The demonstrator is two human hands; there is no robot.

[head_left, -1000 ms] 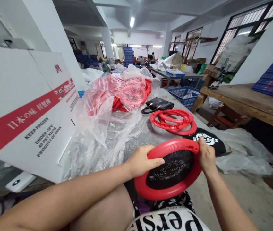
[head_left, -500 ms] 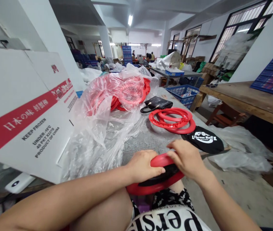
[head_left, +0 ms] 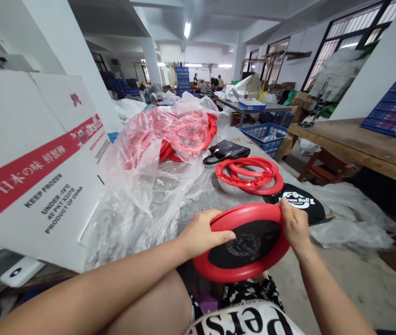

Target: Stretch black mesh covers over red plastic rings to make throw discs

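Red-rimmed disc (head_left: pixel 248 244) gripped at both edges

The left hand (head_left: pixel 201 235) is closed on the disc's upper left rim, its thumb lying across onto the black mesh centre; its other fingers are mostly hidden behind the rim. The right hand (head_left: pixel 294 225) grasps the upper right edge. The disc is thus between the two hands, tilted above the person's lap, a pale print showing faintly on its mesh.

Just beyond the right hand lies a flat black piece (head_left: pixel 318 209) with white lettering ending in "Ball", partly covered by that hand. Ahead of the right hand and slightly to its left, loose red rings (head_left: pixel 248 186) overlap on the grey bench (head_left: pixel 198 193). Past them, farther from the hand, is a black bag (head_left: pixel 231 150) with a looped handle.

Ahead of the left hand, clear plastic wrapping (head_left: pixel 133 195) spreads over the bench, and more red rings (head_left: pixel 187 139) show through it. A white carton (head_left: pixel 37 195) with a red band stands well to the left hand's left.
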